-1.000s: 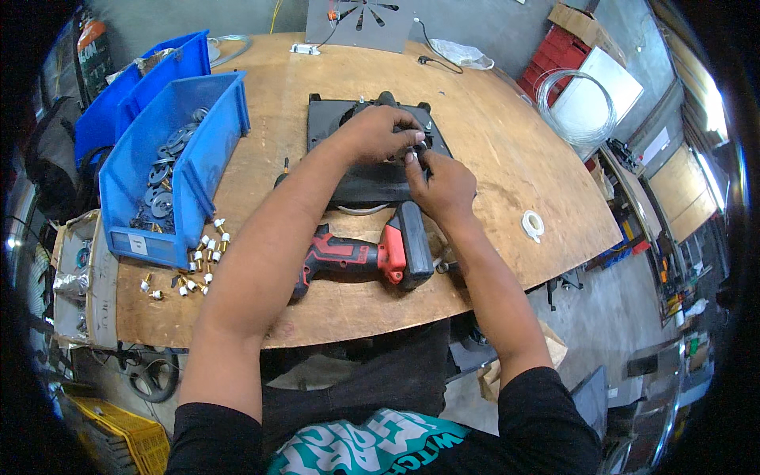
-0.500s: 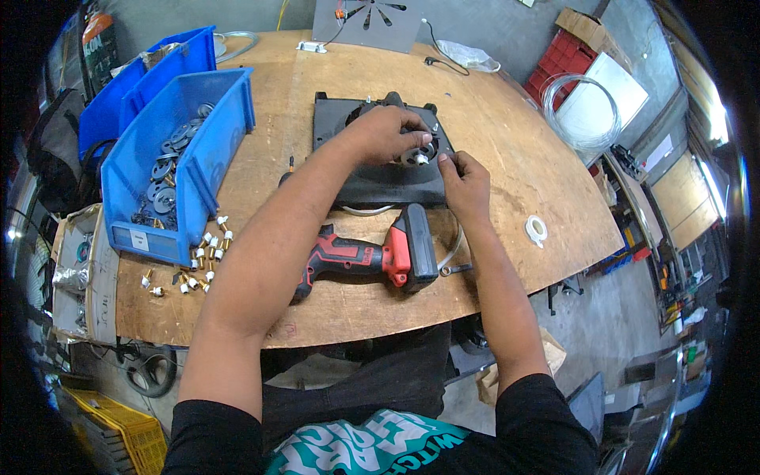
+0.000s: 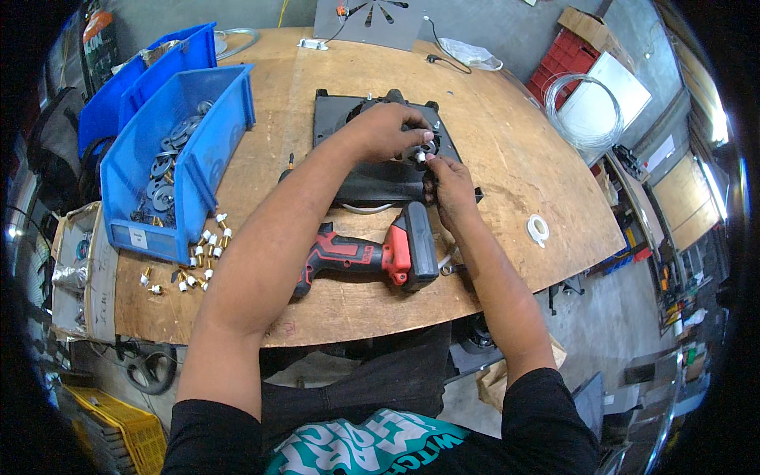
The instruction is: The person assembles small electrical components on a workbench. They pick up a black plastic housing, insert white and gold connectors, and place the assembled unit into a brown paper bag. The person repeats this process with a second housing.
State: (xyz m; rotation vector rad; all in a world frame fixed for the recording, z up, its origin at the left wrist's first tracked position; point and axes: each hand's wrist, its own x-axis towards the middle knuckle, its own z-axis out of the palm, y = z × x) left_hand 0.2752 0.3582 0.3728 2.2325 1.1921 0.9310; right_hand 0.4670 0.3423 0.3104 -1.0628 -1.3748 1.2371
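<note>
A black square housing (image 3: 378,187) lies flat on the wooden table in front of me. Above its right part, my left hand (image 3: 394,131) reaches across with its fingers closed on a small round metal part, mostly hidden by the fingers. From that part a white-tipped fitting (image 3: 420,157) points toward me. My right hand (image 3: 453,188) has its thumb and forefinger pinched at the fitting's tip, the other fingers curled under. Between my forearms lies a red and black cordless drill (image 3: 356,255), touched by neither hand.
At left stands a blue bin (image 3: 224,150) of metal discs, with several brass fittings with white ends (image 3: 208,237) loose beside it. A tape roll (image 3: 537,229) lies at right. A wire coil (image 3: 582,111) and red crate (image 3: 560,67) stand at the far right.
My right hand has moved left and slightly down, so its fingertips now meet the white-tipped fitting. My left hand stays nearly in place, holding the round part.
</note>
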